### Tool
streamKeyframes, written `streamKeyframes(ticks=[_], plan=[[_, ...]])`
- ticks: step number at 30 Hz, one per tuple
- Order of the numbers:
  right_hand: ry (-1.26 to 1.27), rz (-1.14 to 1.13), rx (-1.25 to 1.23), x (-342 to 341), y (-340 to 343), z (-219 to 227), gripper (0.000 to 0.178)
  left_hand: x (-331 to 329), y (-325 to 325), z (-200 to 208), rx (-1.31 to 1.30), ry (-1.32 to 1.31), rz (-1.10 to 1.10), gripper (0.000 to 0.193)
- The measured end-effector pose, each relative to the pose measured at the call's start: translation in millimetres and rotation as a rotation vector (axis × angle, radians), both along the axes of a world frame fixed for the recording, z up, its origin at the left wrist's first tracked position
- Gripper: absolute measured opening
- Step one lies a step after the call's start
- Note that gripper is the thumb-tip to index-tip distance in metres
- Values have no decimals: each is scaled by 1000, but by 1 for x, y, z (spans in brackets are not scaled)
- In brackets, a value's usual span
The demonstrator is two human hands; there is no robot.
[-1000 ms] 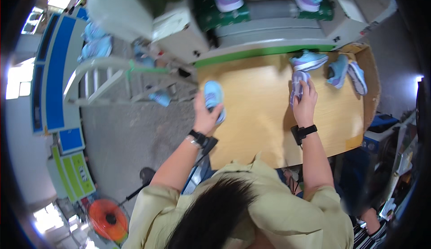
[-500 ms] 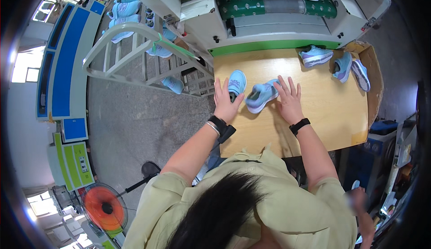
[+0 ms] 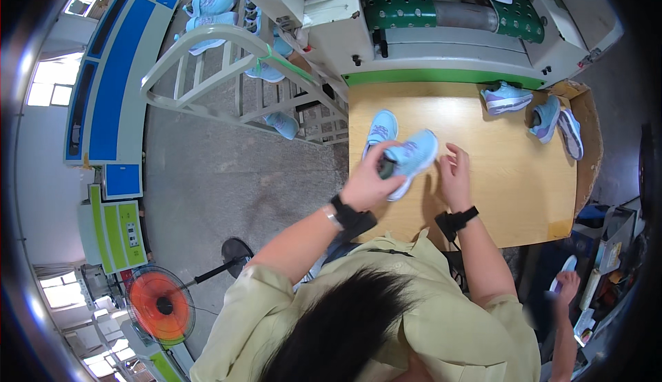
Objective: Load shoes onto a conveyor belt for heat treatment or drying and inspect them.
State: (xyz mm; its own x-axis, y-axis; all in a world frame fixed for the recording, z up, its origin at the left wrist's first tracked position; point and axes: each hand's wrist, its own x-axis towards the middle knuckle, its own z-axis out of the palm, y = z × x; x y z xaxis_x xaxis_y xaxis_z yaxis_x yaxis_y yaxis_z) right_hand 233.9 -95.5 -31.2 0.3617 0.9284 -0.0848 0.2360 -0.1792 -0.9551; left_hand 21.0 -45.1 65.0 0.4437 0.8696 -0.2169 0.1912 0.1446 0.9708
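My left hand (image 3: 371,183) grips a light blue and lilac sneaker (image 3: 416,152) by its heel end and holds it tilted over the wooden table (image 3: 496,189), toe pointing away to the right. Behind that hand, a matching sneaker (image 3: 383,127) rests near the table's left edge, its heel partly hidden by my fingers. Just right of the held shoe is my right hand (image 3: 455,178); its fingers are loosely bent and apart, with nothing in them.
Three more sneakers, a side-lying one (image 3: 507,98) among them, sit at the table's far right beside a cardboard piece (image 3: 590,130). A machine with a green perforated belt (image 3: 396,3) stands behind. Left are a shoe rack (image 3: 200,99) and fan (image 3: 162,305). Another person's hand (image 3: 567,287) appears lower right.
My left hand has moved right, off the left sneaker, and taken hold of the other one, turning it toe-away. The right hand has let go of it and drawn back slightly, fingers bending.
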Motion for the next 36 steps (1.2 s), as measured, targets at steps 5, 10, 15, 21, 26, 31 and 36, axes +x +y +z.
streamKeyframes(ticks=[5, 10, 15, 21, 26, 31, 36], plan=[[-222, 234, 39, -105, 45, 2, 69, -34, 50, 82, 93, -187, 415, 64], [-167, 232, 149, -111, 63, -2, 70, -20, 79, 105, -90, -428, 351, 65], [60, 240, -46, -31, 35, 23, 65, 39, 131, 120, 174, -334, 221, 65], [-144, -121, 200, 75, 50, 112, 63, 119, 240, 97, 828, 174, 363, 58], [-309, -300, 570, 138, 137, 200, 65, 134, 258, 80, 908, 163, 430, 57], [-494, -384, 516, 173, 233, 157, 68, 135, 194, 71, 1151, 208, 305, 67], [-436, -477, 728, 200, 175, 139, 25, 92, 155, 9, 1249, 276, 124, 67]])
